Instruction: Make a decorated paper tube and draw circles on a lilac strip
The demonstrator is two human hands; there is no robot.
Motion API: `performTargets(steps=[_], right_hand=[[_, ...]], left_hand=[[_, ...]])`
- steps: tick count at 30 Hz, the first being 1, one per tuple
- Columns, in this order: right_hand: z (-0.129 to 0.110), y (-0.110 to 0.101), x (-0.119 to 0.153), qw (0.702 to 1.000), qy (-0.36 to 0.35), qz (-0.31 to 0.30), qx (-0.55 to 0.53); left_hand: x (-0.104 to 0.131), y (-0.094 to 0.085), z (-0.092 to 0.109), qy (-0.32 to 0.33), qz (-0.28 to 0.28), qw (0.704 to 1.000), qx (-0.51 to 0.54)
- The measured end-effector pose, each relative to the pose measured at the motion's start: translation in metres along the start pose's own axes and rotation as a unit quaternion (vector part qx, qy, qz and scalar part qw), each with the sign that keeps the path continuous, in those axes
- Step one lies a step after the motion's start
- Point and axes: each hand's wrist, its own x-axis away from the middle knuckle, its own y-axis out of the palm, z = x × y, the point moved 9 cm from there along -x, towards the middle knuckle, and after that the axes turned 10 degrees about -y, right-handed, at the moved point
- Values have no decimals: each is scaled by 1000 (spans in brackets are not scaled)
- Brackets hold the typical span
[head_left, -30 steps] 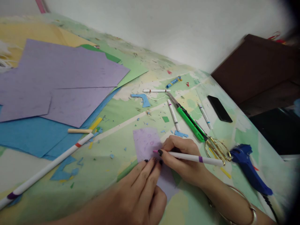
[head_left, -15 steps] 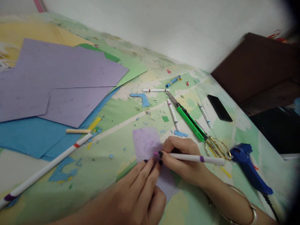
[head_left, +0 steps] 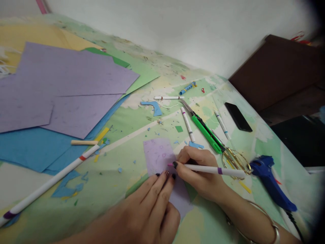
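Observation:
A strip of light purple paper (head_left: 158, 152) with small drawn marks lies on the table before me. My left hand (head_left: 152, 203) rests on it, fingers stretched out and fingertips pressing the paper flat. In a writing grip, my right hand (head_left: 200, 169) is closed around a white marker (head_left: 203, 168) with a purple band. The pink-purple tip of the marker points left at the strip, just above my left fingertips; whether it touches the paper I cannot tell. Part of the strip is hidden under both hands.
Right of my hands lie a green cutter (head_left: 207, 134), gold-handled scissors (head_left: 235, 161), a blue glue gun (head_left: 271, 183) and a black phone (head_left: 238, 117). Purple sheets (head_left: 71, 71) and blue sheets (head_left: 27, 145) cover the left. A long white stick (head_left: 50, 183) lies nearer, among paper scraps.
My right hand and the marker have shifted very slightly to the right. My left hand and the purple strip stay in place.

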Motion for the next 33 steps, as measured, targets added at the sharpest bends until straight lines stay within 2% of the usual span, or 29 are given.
performTargets(steps=[24,33], right_hand=[[-3,3,0,999,-17,-28,-4],[-3,1,-1,1000,-18,-8,7]], left_hand=[[-3,2,-2,-6,-6,1000,2],[-1,-1,-2,-1,-4,1000,-1]])
